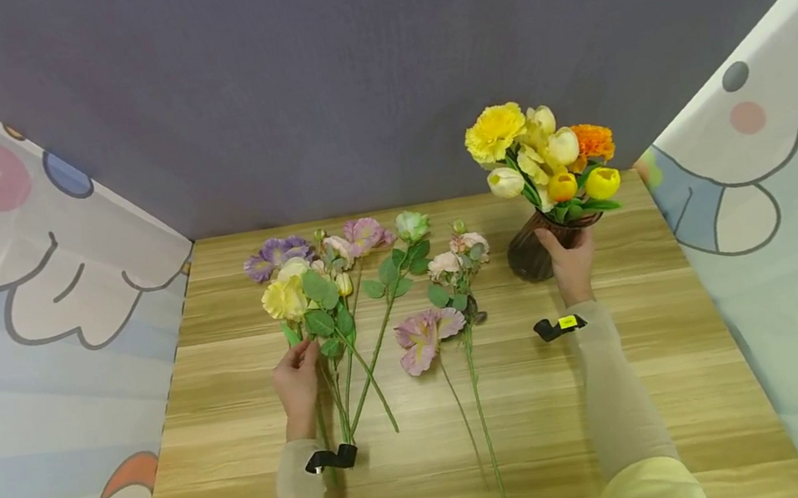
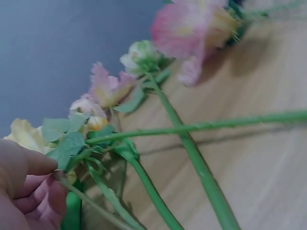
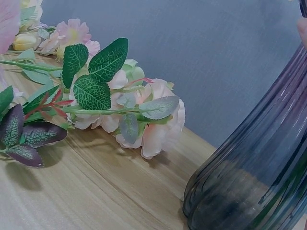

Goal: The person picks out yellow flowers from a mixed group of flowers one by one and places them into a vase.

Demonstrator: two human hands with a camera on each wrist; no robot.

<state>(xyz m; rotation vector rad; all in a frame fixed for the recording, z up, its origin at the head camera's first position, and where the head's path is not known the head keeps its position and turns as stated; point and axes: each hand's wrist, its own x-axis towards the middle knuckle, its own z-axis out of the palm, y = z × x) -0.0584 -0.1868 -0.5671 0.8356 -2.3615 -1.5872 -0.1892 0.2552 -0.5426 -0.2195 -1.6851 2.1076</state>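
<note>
The head camera looks forward and down from high above the table [image 1: 536, 424]. Each wrist camera looks from very near, the left at the stems [image 2: 204, 172], the right at the vase [image 3: 240, 163], which the head view also shows.

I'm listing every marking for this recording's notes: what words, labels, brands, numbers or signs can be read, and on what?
None can be read.
The yellow label on the black right-wrist camera: marks too small and blurred to read.
The vase and cartoon-printed side sheets: no lettering seen.
</note>
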